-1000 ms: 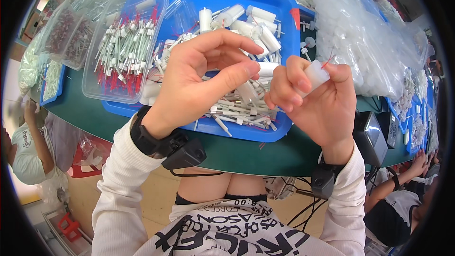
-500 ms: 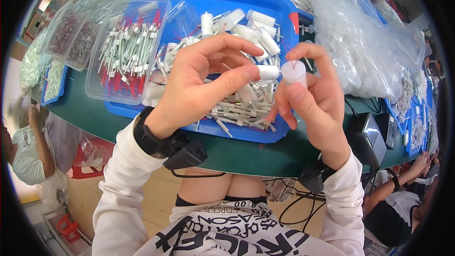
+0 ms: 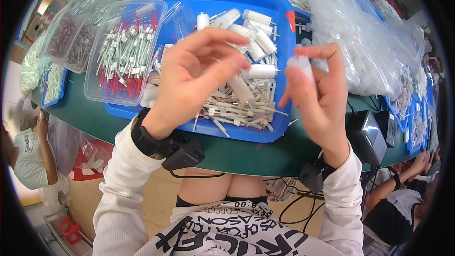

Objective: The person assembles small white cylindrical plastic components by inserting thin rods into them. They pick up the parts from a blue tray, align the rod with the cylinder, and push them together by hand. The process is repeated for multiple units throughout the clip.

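My right hand (image 3: pixel 320 83) is closed around a small white plastic cylinder (image 3: pixel 302 68), upright and slightly tilted, with a bit of red wire at its top under my index finger. My left hand (image 3: pixel 189 73) hovers over the tray with curved fingers, thumb and index finger apart and nothing visible between them; it is slightly blurred. Beneath both hands lies a blue tray (image 3: pixel 177 1) heaped with white cylinders (image 3: pixel 259 43) and thin white sticks (image 3: pixel 222 111) with reddish wires. Part of the heap is hidden by my left hand.
A clear plastic box (image 3: pixel 90 78) of white-and-red wired sticks sits over the tray's left side. At the right lies a clear bag (image 3: pixel 350 42) of white pieces. A dark box-shaped device (image 3: pixel 367 137) with cables stands near the green table's (image 3: pixel 246 156) right edge. Other people work at both sides.
My right hand has shifted slightly right, and the cylinder in it has tilted, its top hidden more by the fingers. My left hand has drawn a little left, away from it.
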`<state>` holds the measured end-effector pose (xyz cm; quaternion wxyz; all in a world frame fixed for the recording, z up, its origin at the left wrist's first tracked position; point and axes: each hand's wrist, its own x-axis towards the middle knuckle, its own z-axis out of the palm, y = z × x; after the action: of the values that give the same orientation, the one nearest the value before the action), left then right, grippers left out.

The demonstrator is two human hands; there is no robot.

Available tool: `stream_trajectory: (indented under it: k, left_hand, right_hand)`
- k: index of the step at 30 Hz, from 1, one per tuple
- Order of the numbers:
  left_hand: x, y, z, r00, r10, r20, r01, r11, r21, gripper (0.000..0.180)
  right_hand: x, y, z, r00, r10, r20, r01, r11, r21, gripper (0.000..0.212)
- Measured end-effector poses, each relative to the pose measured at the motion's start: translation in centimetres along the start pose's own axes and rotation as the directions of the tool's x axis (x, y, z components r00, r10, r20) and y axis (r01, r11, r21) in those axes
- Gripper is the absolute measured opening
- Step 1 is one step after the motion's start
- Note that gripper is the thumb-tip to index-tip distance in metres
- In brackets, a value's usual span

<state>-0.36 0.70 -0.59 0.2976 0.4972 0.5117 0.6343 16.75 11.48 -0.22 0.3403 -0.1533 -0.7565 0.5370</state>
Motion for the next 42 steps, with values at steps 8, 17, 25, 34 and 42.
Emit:
stream_trajectory:
  k: [8, 17, 25, 34, 42]
  left_hand:
    - [0.4, -0.1, -0.3, 0.940, 0.146, -0.309, -0.177, 0.981, -0.075, 0.023]
    - [0.4, -0.1, 0.0, 0.923, 0.188, -0.334, -0.183, 0.982, 0.048, 0.021]
    - [-0.2, 0.4, -0.4, 0.972, 0.111, -0.208, -0.080, 0.985, 0.155, 0.019]
    - [0.1, -0.2, -0.3, 0.973, 0.129, -0.192, -0.122, 0.992, 0.044, 0.016]
    - [0.0, 0.3, -0.1, 0.996, -0.074, 0.053, 0.088, 0.928, -0.361, 0.029]
  right_hand:
    - [1.8, 1.3, 0.6, 0.927, -0.302, 0.223, 0.375, 0.739, -0.560, 0.040]
    - [4.7, 0.5, -5.0, 0.910, -0.392, 0.132, 0.263, 0.301, -0.917, 0.015]
    - [5.5, 3.8, -4.9, 0.950, -0.247, 0.193, 0.218, 0.079, -0.973, 0.011]
    - [5.6, 0.6, -4.8, 0.984, 0.046, -0.170, -0.070, 0.988, -0.138, 0.023]
    - [3.7, -2.7, -1.1, 0.874, 0.332, 0.356, -0.444, 0.842, 0.306, 0.023]
